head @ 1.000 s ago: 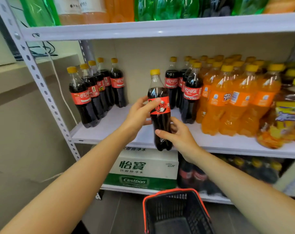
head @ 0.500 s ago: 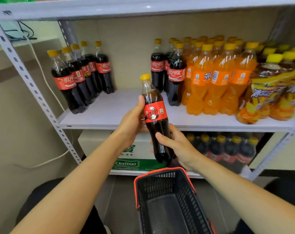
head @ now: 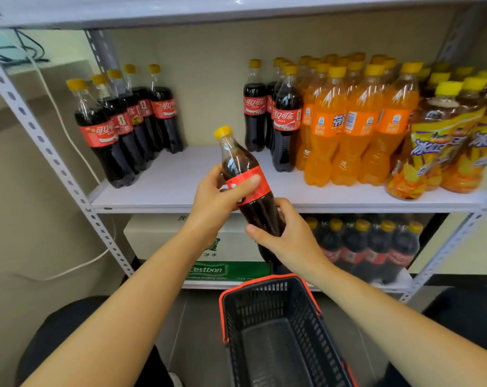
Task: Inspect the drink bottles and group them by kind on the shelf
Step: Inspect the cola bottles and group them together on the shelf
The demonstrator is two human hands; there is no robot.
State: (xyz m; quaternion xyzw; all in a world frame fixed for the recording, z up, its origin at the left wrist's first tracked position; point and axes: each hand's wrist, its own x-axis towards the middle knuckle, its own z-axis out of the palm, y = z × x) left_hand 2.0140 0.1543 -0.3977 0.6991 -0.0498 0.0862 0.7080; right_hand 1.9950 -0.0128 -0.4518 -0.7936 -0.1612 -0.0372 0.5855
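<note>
While left grip (head: 214, 202) and right grip (head: 289, 241) clasp cola bottle (head: 238, 160) | tilted further left

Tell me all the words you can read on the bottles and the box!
"可口可乐": red labels of the cola bottles on the shelf.
"Cestbon": green band of the box underneath.
"净水": same box, white part.
"冰红": iced tea bottles, partly seen.
"芬": orange bottles, rest blurred.
Label of the held bottle: blurred, partly covered by the left hand.
</note>
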